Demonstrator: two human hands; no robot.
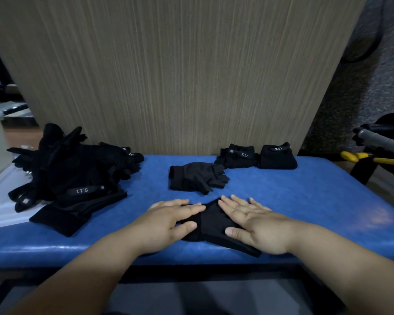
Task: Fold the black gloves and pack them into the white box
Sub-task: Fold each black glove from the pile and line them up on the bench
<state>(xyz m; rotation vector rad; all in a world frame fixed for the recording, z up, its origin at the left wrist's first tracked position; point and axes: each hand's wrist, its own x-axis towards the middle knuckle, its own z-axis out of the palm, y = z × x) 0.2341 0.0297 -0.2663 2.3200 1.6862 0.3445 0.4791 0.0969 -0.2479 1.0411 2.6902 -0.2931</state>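
A black glove (pixel 210 226) lies flat near the front edge of the blue table (pixel 305 201). My left hand (pixel 168 223) presses on its left side with straight fingers. My right hand (pixel 255 223) lies flat on its right side. Just behind it rests another loose black glove (pixel 196 177). Two folded gloves (pixel 239 156) (pixel 278 155) sit at the back right. A pile of unfolded black gloves (pixel 71 173) covers the left end. At the left edge a white surface (pixel 0 196) shows under the pile; I cannot tell whether it is the box.
A wood-grain panel (pixel 180 76) stands upright behind the table. Yellow-handled pliers (pixel 362 158) and a grey bar (pixel 382 139) are off the table at the right.
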